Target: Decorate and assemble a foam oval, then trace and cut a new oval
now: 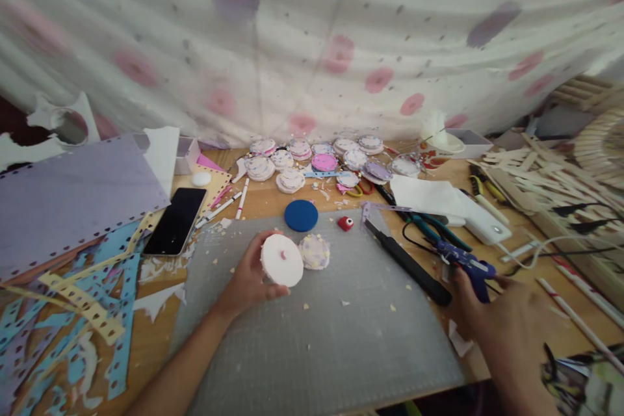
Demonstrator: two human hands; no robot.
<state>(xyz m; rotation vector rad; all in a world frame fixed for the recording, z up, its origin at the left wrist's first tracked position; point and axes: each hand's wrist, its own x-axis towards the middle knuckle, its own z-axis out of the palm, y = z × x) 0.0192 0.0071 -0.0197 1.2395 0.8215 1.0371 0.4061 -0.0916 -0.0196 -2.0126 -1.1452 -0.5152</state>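
Note:
My left hand (244,283) grips a white scalloped paper disc (290,268) by its edge, its face turned up toward me with a small pink spot at the centre. Right beside it on the grey cutting mat (312,338) lies a smaller speckled scalloped disc (314,252). Behind these sits a flat blue round disc (301,216). Over at the right, my right hand (507,325) is around the handle of a blue glue gun (465,263), thumb and finger on either side of it. A small red piece with a white spot (346,223) lies on the mat.
A black-handled cutter (414,266) lies at the mat's right side, near pliers (433,231). Several decorated discs (324,162) line the back. A phone (176,221) and paper scraps (88,312) are at the left; wooden sticks (550,175) are at the right.

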